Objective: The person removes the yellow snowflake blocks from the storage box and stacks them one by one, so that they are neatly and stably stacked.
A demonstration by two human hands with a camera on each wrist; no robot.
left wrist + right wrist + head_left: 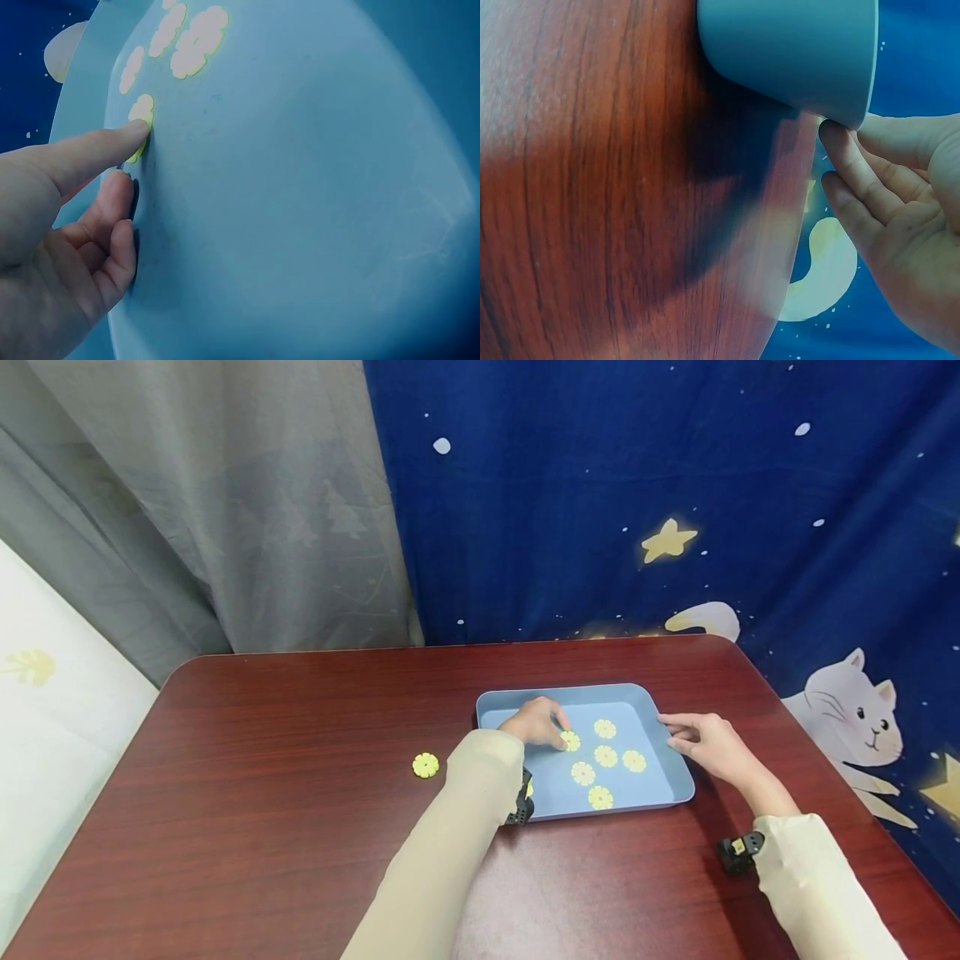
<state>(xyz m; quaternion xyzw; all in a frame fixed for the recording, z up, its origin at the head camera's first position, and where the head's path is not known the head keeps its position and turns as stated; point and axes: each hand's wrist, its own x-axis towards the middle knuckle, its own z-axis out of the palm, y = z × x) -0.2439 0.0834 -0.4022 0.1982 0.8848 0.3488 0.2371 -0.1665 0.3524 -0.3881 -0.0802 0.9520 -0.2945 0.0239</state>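
A shallow blue tray [660, 785] lies on the table with several yellow flower-shaped discs [605, 756] flat in it. Inside it, my left hand [536, 722] pinches one yellow flower-shaped disc [140, 112] close over the tray floor. The thumb covers part of that disc, and the other fingers curl behind it. At the tray's right end, my right hand [708, 743] grips the rim, thumb and fingertips meeting at its edge in the right wrist view. Another yellow disc [426, 766] lies on the table left of the tray.
The dark red-brown wooden table [300, 793] has rounded far corners. Behind it hang a grey curtain [300, 510] and a blue curtain [562, 485] with stars and a cat. My left forearm reaches across the tray's near-left corner, partly hiding a disc there.
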